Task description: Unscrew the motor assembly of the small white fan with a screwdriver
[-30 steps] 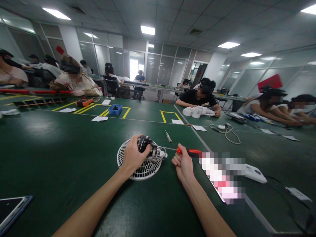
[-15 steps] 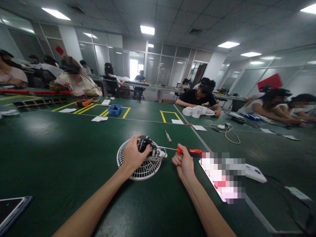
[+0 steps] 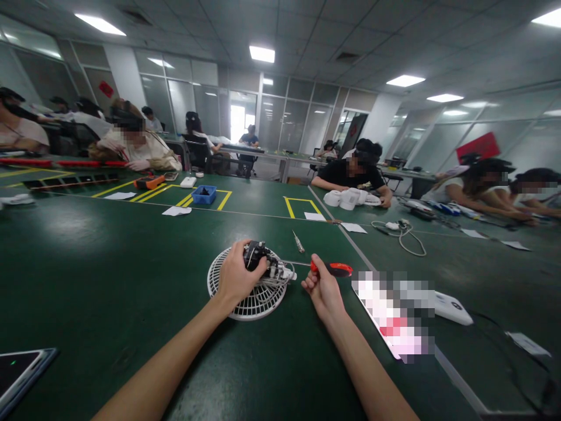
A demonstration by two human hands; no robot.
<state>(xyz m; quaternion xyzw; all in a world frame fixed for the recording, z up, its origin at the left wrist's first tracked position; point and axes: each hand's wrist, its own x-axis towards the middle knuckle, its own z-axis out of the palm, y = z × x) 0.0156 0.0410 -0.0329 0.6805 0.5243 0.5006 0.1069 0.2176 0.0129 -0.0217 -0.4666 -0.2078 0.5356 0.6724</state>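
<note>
A round white fan grille lies on the green table, with a black fan motor and white wiring on top of it. My left hand is wrapped round the motor from the left, thumb toward its right side. In my right hand is a red and black screwdriver, gripped near the front of its handle. The shaft points left and reaches the motor's right side; its tip is hard to make out. Behind the right hand lies a small clear-handled screwdriver.
A phone with a lit, blurred screen lies right of my right hand, beside a white device. Another device sits at the near left. Farther back are a blue bin, a coiled cable and a co-worker with white parts.
My right hand and the screwdriver have shifted slightly left, toward the motor. My left hand, the motor and the grille stay where they were.
</note>
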